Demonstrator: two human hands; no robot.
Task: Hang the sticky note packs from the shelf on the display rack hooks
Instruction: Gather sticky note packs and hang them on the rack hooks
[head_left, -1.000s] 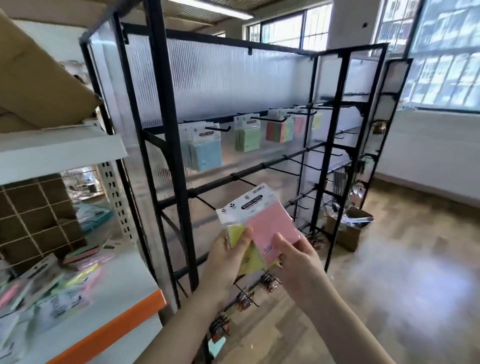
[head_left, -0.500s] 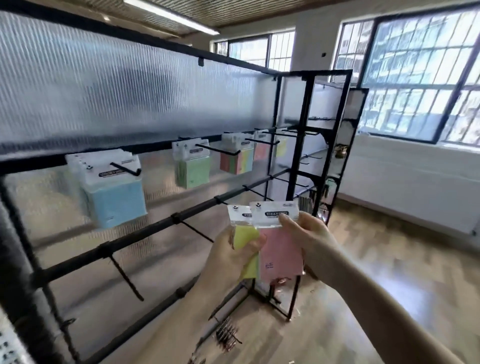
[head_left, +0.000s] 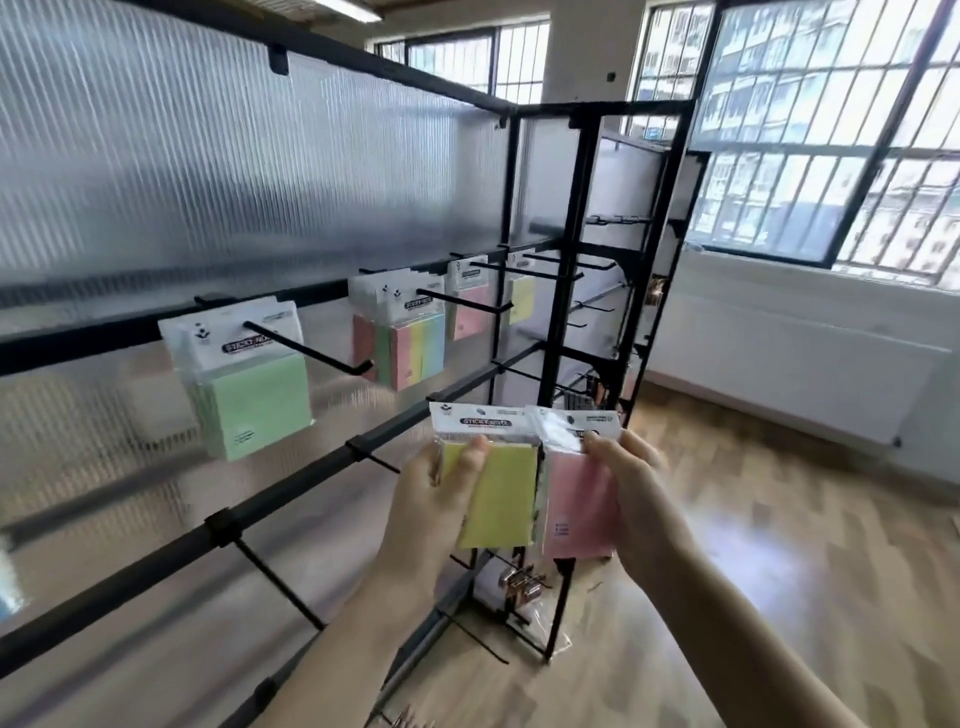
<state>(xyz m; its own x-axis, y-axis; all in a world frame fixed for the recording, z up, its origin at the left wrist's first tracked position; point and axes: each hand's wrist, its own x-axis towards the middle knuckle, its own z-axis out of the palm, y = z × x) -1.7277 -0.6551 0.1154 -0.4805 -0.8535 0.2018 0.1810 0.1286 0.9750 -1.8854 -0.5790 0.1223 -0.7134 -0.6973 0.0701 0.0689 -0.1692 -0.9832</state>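
My left hand (head_left: 431, 504) grips a yellow sticky note pack (head_left: 498, 493), thumb across its front. My right hand (head_left: 639, 499) holds a pink sticky note pack (head_left: 582, 509) just to its right, the two packs side by side and slightly overlapping. Both are held in front of the black display rack (head_left: 566, 291). On the rack's upper bar hang green packs (head_left: 249, 395), multicolour packs (head_left: 410, 343), pink packs (head_left: 470, 306) and a yellow pack (head_left: 522, 299), each on a black hook (head_left: 306, 348).
Bare hooks (head_left: 280, 582) stick out from the lower bar below the hanging packs. Ribbed translucent panels back the rack. A second rack section (head_left: 639, 312) stands at the right end. Wooden floor (head_left: 779, 545) and barred windows lie to the right.
The view has moved right along the rack, away from the shelf. My hands have drawn the two packs apart, the pink one shifting right of the yellow one.
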